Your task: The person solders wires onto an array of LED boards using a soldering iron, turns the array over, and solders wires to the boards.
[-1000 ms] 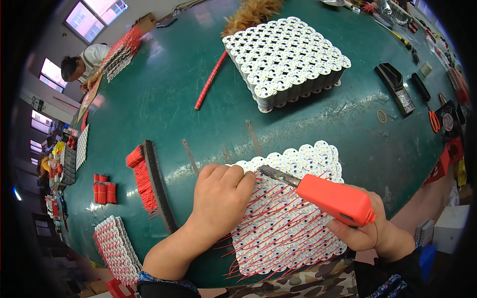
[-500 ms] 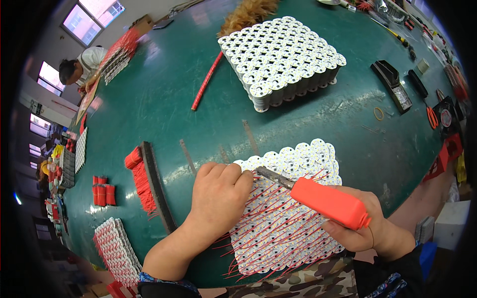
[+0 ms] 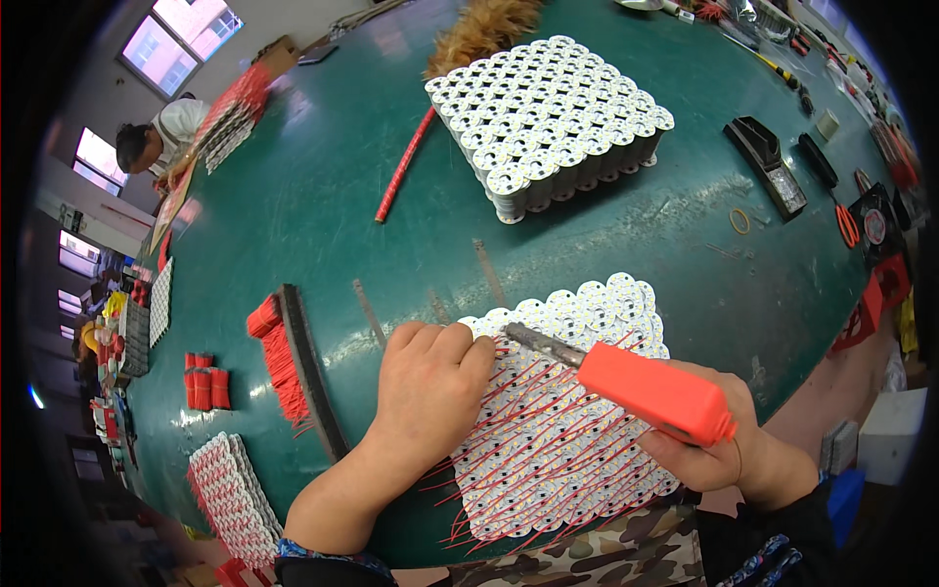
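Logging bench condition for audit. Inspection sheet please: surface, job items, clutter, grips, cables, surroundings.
Surface: green tabletop, scuffed, brown strip marks.
Job's things: white board sheet with red wires across it; orange-red tool, tip near the sheet's upper left.
Clutter: board stack, red wire bundles, black tray, rubber band.
Grips: left hand curled over the sheet's upper-left edge, hold unclear; right hand holds the tool.
Cables: power cord not made out.
Surroundings: co-worker bent over, far left; windows beyond.
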`<state>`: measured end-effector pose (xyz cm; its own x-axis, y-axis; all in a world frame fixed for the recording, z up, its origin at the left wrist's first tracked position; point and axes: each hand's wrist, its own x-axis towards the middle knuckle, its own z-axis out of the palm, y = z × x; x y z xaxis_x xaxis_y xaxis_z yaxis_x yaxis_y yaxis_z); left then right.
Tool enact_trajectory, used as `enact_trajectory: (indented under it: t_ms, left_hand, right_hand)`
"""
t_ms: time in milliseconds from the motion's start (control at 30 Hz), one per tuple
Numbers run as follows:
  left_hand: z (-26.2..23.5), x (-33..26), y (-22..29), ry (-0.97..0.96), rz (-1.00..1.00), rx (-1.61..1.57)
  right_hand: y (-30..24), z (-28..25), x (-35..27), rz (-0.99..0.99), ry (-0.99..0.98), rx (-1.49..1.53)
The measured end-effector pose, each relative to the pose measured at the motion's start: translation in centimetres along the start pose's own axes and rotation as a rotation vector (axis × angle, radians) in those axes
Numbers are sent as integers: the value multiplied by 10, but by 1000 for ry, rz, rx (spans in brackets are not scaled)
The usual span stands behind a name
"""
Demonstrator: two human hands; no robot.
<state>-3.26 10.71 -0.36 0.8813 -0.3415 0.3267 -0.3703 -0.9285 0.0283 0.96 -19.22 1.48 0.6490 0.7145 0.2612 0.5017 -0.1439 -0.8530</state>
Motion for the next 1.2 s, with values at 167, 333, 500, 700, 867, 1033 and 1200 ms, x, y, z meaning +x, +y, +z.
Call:
enact_trajectory:
  t_ms: [167, 333, 500, 700, 867, 1033, 1200]
  left_hand:
    - [-1, 0, 1, -19, 0, 7]
    - [3, -3, 1, 36, -15, -13]
    - [-1, -4, 6, 88, -53, -86]
    - [5, -5, 6, 65, -19, -89]
    - [6, -4, 5, 39, 8, -84]
    - [5, -4, 6, 30, 11, -69]
    - [4, -3, 6, 24, 12, -74]
  right_hand:
    - [1, 1, -3, -44, 82, -11]
    - [-6, -5, -2, -6, 17, -38]
    - [-6, -8, -6, -12, 19, -43]
    - [0, -3, -11, 12, 26, 8]
    - [2, -1, -9, 20, 7, 33]
    - [2, 0, -10, 6, 26, 9]
    - [3, -2, -11, 12, -9, 4]
